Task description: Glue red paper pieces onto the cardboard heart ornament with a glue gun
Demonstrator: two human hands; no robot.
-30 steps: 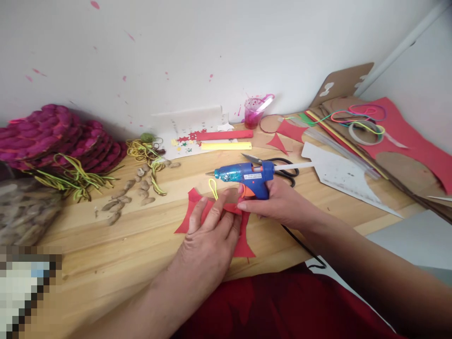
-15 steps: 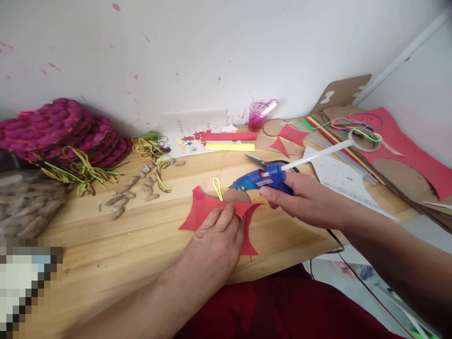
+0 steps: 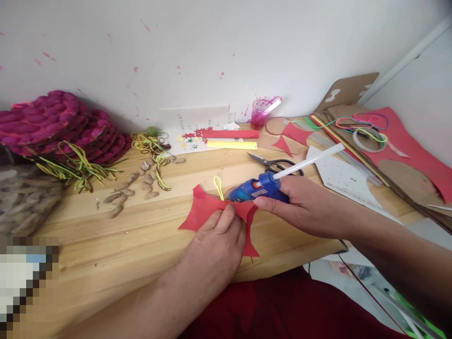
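My right hand (image 3: 303,205) is wrapped round a blue glue gun (image 3: 259,187), from whose back a long white glue stick (image 3: 310,160) sticks out. The gun's nozzle is low, close to the foot of a small yellow cord loop (image 3: 218,187). My left hand (image 3: 221,235) has its fingers closed on a red paper cutout (image 3: 197,212) with pointed corners, its upper edge lifted. Behind that edge, a sliver of brown cardboard is mostly covered by the gun. Whether the nozzle touches anything I cannot tell. Black-handled scissors (image 3: 277,165) lie just beyond the gun.
Peanuts in shells (image 3: 127,183) and yellow-green yarn (image 3: 150,146) lie at the left, beside stacked magenta discs (image 3: 42,120). A plastic cup (image 3: 259,113) of pink liquid stands by the wall. Cardboard, red paper (image 3: 420,155) and a tape roll (image 3: 369,140) fill the right side.
My right hand has lowered the glue gun slightly to the left, bringing its nozzle down by the yellow loop. The scissors show more. My left hand stays on the red paper.
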